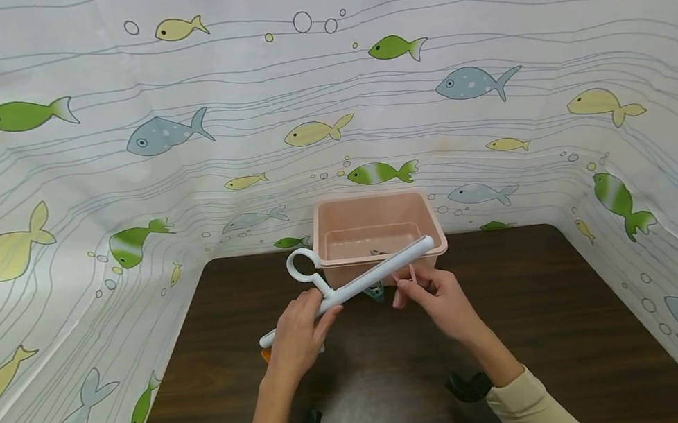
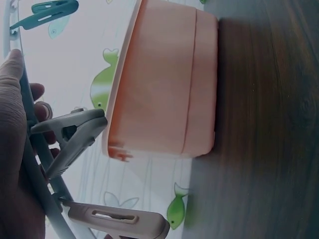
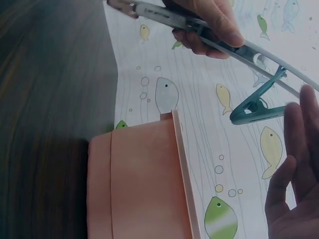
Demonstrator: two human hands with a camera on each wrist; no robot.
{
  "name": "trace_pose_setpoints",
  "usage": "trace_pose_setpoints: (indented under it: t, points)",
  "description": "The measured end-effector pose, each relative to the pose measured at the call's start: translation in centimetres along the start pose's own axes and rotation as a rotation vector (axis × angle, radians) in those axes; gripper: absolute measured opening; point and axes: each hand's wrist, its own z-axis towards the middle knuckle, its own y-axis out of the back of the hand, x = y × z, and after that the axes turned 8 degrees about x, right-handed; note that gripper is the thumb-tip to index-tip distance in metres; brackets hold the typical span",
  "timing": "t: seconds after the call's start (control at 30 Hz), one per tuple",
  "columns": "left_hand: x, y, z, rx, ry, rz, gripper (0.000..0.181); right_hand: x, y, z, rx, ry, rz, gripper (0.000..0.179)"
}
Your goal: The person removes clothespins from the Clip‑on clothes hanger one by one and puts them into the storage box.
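In the head view, my left hand [image 1: 296,331] grips the bar of a white clip hanger [image 1: 383,271], which tilts up to the right with its round hook [image 1: 302,264] at the upper left. Several clips hang from it: a teal clip [image 3: 256,104], a grey clip [image 2: 70,134], a beige clip [image 2: 119,221] and an orange one [image 1: 265,354]. Close to the bar's right end, my right hand [image 1: 446,300] pinches a thin pink clip [image 1: 412,273]. The right wrist view shows some right fingers [image 3: 299,134] extended beside the bar; the pinch itself is out of that view.
Behind the hanger, a pink plastic bin [image 1: 376,207] stands at the back of the dark wooden table [image 1: 547,327], with a small item [image 1: 377,252] partly visible inside. A fish-printed sheet [image 1: 322,67] surrounds the table's back and sides.
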Motion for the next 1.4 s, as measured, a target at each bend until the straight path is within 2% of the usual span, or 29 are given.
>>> trace_pose_setpoints:
  t: [0.23,0.4,0.63,0.83,1.0,1.13,1.23,1.4]
  points:
    - [0.0,0.0,-0.1,-0.01,-0.019,0.022,0.03,-0.2,0.0,0.0,0.024,-0.004,0.048,0.021]
    - [0.1,0.0,-0.1,-0.004,-0.027,0.049,0.035,0.1,-0.6,0.1,0.054,0.038,-0.002,0.017]
    - [0.5,0.0,-0.4,-0.015,-0.017,0.066,0.034,1.0,-1.1,0.0,0.057,-0.009,-0.021,0.018]
    - [0.5,0.1,-0.4,-0.019,-0.021,0.054,0.039,1.3,-1.4,0.2,0.039,0.031,-0.055,0.012]
    - [0.5,0.2,-0.5,-0.015,-0.027,0.064,0.036,1.2,-1.3,0.2,0.105,0.061,-0.039,0.016]
    - [0.7,0.2,-0.7,-0.036,-0.054,0.094,0.05,1.2,-1.0,0.1,0.174,0.082,-0.013,0.024]
    - [0.9,0.0,-0.8,-0.086,-0.095,0.136,0.057,1.0,-0.7,0.0,0.231,0.118,0.044,0.029]
    - [1.4,-0.1,-0.8,-0.188,-0.174,0.202,0.057,1.0,-0.5,0.0,0.331,0.134,0.167,0.038]
